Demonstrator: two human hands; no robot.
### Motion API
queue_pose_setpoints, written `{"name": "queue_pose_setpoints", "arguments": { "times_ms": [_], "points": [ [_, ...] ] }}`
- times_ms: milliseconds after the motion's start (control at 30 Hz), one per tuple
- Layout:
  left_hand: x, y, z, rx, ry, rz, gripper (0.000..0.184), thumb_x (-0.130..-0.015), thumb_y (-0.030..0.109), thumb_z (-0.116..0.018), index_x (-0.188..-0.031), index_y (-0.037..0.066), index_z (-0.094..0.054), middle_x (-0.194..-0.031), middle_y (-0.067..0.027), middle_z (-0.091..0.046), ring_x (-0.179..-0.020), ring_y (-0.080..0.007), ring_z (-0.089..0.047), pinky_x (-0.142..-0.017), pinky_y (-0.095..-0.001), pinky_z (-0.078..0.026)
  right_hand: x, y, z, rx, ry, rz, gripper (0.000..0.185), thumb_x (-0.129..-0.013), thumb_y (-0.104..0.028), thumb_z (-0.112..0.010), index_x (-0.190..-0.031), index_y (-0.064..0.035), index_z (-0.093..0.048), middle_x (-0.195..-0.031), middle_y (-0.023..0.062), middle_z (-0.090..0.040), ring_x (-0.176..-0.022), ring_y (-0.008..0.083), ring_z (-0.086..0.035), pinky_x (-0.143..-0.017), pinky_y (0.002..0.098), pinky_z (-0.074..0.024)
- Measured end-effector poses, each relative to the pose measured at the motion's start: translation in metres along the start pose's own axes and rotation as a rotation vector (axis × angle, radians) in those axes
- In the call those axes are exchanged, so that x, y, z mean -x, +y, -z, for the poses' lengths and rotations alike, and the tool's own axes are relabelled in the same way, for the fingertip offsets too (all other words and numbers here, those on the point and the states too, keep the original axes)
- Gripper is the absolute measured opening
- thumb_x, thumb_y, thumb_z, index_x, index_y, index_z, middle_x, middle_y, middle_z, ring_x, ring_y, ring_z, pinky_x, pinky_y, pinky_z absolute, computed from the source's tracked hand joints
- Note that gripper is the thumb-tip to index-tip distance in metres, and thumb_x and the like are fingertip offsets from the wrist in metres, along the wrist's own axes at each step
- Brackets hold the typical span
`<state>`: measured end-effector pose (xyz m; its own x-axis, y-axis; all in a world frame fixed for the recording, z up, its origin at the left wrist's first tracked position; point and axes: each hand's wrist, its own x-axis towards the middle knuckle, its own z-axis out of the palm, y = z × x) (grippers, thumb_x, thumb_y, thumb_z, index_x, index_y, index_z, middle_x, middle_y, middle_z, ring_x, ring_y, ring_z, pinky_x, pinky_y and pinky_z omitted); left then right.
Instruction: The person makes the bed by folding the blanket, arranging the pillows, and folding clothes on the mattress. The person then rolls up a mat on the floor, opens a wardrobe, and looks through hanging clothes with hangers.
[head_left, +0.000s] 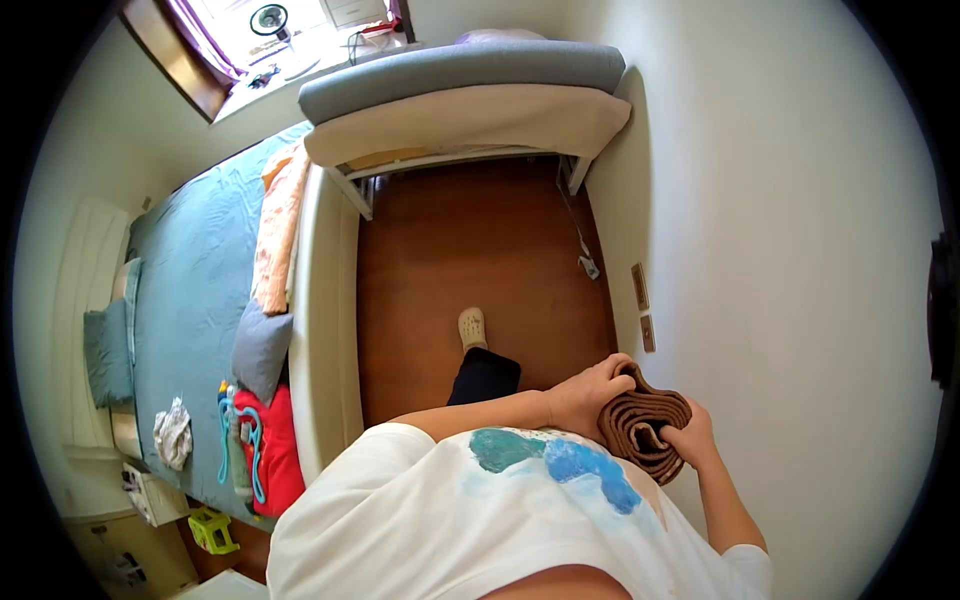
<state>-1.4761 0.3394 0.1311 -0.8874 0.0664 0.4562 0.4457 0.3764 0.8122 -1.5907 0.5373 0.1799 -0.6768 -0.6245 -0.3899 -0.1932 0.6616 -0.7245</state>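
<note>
A brown rolled-up mat (pixel 645 430), its spiral end showing, is held against the front of the white shirt at the lower right. My left hand (pixel 590 392) reaches across the body and is closed on the roll's upper left side, fingers over its edge. On the right side, my right hand (pixel 692 436) grips the roll, with fingertips near its spiral centre. The underside of the roll is hidden by the hands and shirt.
A bed (pixel 195 260) with folded cloths, pillows and a red item (pixel 275 455) runs along the left. Ahead stands a padded bench-like frame (pixel 465 120). A white wall (pixel 780 250) rises close on the right. A cable with a plug (pixel 588 266) lies on the wooden floor (pixel 470 240).
</note>
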Motion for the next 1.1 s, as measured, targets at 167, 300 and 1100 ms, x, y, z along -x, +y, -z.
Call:
{"name": "queue_pose_setpoints", "arguments": {
  "times_ms": [167, 300, 1100],
  "points": [
    [-0.024, -0.074, 0.062, 0.179, -0.071, 0.016, 0.061, -0.049, 0.020, -0.078, -0.092, -0.001, -0.040, -0.100, -0.0198, -0.039, -0.089, -0.0362, -0.045, -0.076, -0.0370, -0.042, -0.072, -0.052, -0.006, 0.058, -0.007, -0.115, 0.043, -0.056, -0.004, -0.057, -0.098, 0.0038, -0.056, -0.086, 0.0120, -0.062, -0.078, 0.0201, -0.058, -0.075, 0.0281, -0.0448],
    [-0.045, -0.119, 0.140, 0.277, -0.189, 0.123, 0.057, -0.056, 0.023, -0.076, -0.095, -0.002, -0.043, -0.100, -0.0182, -0.039, -0.088, -0.0344, -0.045, -0.076, -0.0352, -0.042, -0.132, -0.090, -0.024, 0.010, 0.019, -0.314, 0.043, -0.057, -0.005, -0.058, -0.099, 0.0020, -0.057, -0.087, 0.0115, -0.062, -0.079, 0.0184, -0.058, -0.074, 0.0276, -0.0446],
    [-0.276, -0.297, 0.359, -0.106, 0.145, 0.102, 0.062, -0.049, 0.015, -0.081, -0.091, -0.001, -0.039, -0.108, -0.0207, -0.037, -0.095, -0.0378, -0.043, -0.081, -0.0373, -0.041, -0.495, -0.240, 0.075, 0.226, 0.348, 0.124, 0.042, -0.067, -0.013, -0.061, -0.107, -0.0053, -0.054, -0.092, 0.0157, -0.061, -0.086, 0.0291, -0.058, -0.075, 0.0332, -0.0450]
  ]
}}
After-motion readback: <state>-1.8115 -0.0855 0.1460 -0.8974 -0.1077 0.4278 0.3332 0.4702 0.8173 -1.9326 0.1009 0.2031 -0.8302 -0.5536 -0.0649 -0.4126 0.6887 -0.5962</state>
